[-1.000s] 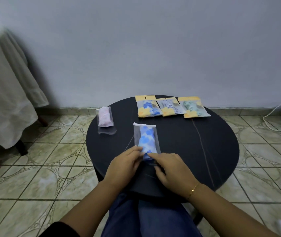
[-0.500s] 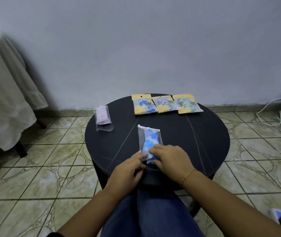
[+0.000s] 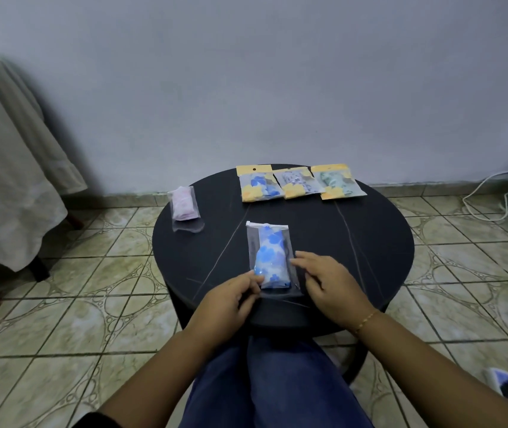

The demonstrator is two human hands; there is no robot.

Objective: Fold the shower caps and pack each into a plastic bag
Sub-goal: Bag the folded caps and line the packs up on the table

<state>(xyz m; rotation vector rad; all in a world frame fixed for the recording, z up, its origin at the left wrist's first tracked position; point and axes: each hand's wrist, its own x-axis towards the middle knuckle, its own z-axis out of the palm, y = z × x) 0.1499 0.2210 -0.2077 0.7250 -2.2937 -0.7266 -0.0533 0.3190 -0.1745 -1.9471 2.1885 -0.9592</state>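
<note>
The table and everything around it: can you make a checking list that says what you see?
Surface: round black table, thin pale lines across its top.
Job's things: blue shower cap folded inside a clear plastic bag near the front edge; pink bagged cap at the left edge; three yellow-card packets in a row at the back.
Clutter: nothing seen on the table.
Grippers: left hand pinches the bag's near left corner; right hand rests its fingers on the bag's right side.
Cables: white cable on the floor, right.
Surroundings: tiled floor, grey wall, pale cloth draped at left.
</note>
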